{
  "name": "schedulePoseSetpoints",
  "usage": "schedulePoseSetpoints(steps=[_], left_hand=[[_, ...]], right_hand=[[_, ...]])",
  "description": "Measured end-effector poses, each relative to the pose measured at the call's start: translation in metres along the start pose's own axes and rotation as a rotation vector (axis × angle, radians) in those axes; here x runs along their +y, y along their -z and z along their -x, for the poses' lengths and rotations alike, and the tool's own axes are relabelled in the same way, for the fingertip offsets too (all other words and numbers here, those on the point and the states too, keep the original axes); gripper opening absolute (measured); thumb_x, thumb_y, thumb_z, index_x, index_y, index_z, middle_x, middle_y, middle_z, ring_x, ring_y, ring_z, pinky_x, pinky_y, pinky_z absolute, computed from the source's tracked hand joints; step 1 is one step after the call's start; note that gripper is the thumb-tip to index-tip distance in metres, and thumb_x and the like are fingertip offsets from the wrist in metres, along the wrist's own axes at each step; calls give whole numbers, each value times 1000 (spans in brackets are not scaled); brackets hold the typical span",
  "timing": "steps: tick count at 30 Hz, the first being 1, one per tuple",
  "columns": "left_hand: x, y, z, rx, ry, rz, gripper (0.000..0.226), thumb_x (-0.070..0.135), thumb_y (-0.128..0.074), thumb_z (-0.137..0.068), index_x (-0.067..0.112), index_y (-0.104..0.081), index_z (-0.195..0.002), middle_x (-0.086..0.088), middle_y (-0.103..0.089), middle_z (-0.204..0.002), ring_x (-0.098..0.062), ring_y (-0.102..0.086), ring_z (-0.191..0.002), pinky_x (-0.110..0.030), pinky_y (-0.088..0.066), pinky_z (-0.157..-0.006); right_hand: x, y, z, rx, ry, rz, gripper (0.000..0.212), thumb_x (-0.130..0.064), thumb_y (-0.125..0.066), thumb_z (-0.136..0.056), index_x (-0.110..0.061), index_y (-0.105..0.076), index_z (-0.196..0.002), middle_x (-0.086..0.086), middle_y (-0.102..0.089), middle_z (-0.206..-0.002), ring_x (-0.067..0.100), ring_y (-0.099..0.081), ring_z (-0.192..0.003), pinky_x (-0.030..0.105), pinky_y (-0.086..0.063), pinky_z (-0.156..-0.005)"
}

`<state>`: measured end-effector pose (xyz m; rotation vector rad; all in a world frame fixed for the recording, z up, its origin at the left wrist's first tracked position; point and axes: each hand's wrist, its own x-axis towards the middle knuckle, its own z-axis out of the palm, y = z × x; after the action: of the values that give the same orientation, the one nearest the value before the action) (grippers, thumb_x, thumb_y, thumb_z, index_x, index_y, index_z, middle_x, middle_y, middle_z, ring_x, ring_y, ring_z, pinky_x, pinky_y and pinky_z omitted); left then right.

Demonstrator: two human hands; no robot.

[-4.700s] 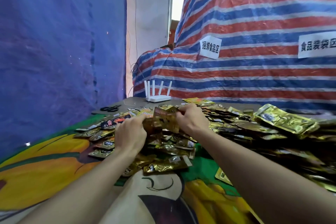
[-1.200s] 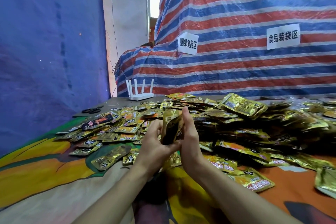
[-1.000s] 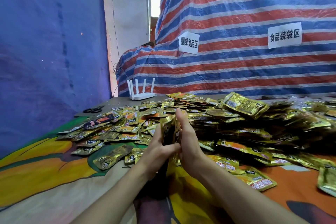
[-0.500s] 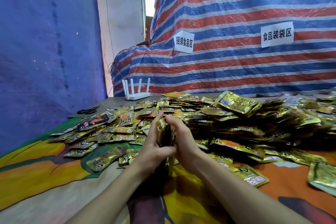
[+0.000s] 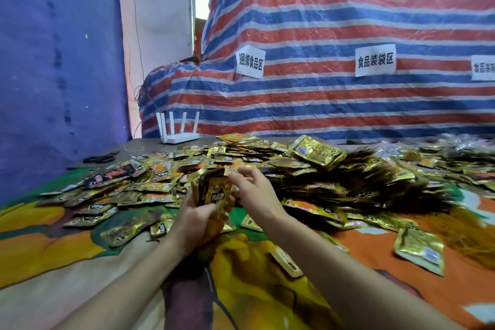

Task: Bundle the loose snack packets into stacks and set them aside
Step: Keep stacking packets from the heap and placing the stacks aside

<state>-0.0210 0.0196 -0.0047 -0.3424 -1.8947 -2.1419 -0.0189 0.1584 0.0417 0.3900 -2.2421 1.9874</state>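
Note:
A stack of gold snack packets stands upright, gripped from below and the left by my left hand. My right hand is at the stack's right side, its loosely bent fingertips touching the top edge. Behind both hands a wide heap of loose gold packets spreads across the table. A thicker bundle of packets lies on top of the heap at the back.
The table wears a colourful printed cloth. A white router and black scissors sit at the far left. Single packets lie near me. A striped tarp with paper labels rises behind the table.
Both hands pressed the stack between flat palms a second ago. Now my right palm has come off it, and the stack has turned its face toward me in my left hand.

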Motion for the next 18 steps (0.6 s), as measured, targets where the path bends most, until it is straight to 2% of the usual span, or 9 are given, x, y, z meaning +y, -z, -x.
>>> schedulePoseSetpoints(steps=[2, 4, 5, 7, 8, 11, 14, 17, 18], left_hand=[[1, 1, 0, -29, 33, 37, 33, -24, -43, -83, -4, -67, -95, -18, -72, -79, -32, -67, -70, -34, -53, -58], [1, 2, -1, -26, 67, 71, 22, -18, -53, -80, -6, -66, -93, -27, -71, -90, -39, -68, -78, -44, -53, -72], [0, 3, -1, -27, 73, 77, 16, -13, -61, -76, -6, -66, -89, -28, -70, -91, -39, -69, -75, -45, -55, -70], [-6, 8, -5, -35, 61, 24, 27, -5, -73, -66, -2, -67, -92, -23, -66, -88, -33, -67, -69, -40, -57, -60], [-11, 10, -8, -35, 62, -26, 40, 0, -75, -65, 2, -66, -103, -19, -65, -91, -32, -66, -73, -39, -57, -63], [-29, 17, -17, -45, 114, -139, 71, 12, -77, -69, 4, -50, -135, -22, -63, -110, -37, -62, -95, -55, -51, -83], [-45, 24, -29, -25, 123, -160, 62, 13, -79, -74, 6, -55, -130, -30, -63, -117, -43, -64, -97, -61, -51, -87], [-44, 25, -30, -30, 130, -147, 58, 10, -78, -73, 5, -57, -127, -29, -65, -111, -40, -65, -92, -55, -52, -80], [-40, 25, -28, -36, 133, -140, 57, 7, -76, -75, 3, -56, -128, -27, -65, -108, -38, -64, -90, -51, -52, -77]], right_hand=[[0, 24, 8, 47, 25, 163, 33, -35, -62, -98, -18, -58, -125, -5, -62, -106, 5, -60, -93, 20, -46, -68], [-2, 59, 19, 111, 69, 359, 19, -30, -64, -94, -18, -68, -109, -6, -67, -98, 7, -63, -90, 22, -47, -67], [-3, 79, 25, 141, 78, 458, 14, -28, -64, -93, -19, -71, -101, -6, -69, -92, 8, -64, -87, 23, -48, -66], [-4, 122, 36, 228, 46, 659, 11, -29, -63, -91, -23, -72, -93, -7, -70, -86, 13, -66, -83, 30, -53, -69], [-4, 145, 41, 278, 6, 761, 10, -30, -63, -90, -24, -71, -93, -7, -70, -86, 16, -66, -83, 33, -55, -72], [-3, 214, 55, 348, -197, 1126, 10, -25, -60, -86, -26, -67, -93, -2, -69, -90, 24, -66, -86, 35, -54, -76], [5, 268, 71, 306, -396, 1413, 16, -15, -56, -83, -20, -64, -95, 3, -67, -91, 25, -63, -85, 33, -53, -69], [14, 293, 85, 246, -492, 1583, 6, -21, -58, -85, -18, -53, -86, 0, -56, -82, 21, -55, -74, 28, -41, -55], [16, 296, 87, 244, -491, 1596, 12, -21, -59, -84, -18, -49, -78, -1, -54, -77, 18, -52, -67, 27, -38, -51]])
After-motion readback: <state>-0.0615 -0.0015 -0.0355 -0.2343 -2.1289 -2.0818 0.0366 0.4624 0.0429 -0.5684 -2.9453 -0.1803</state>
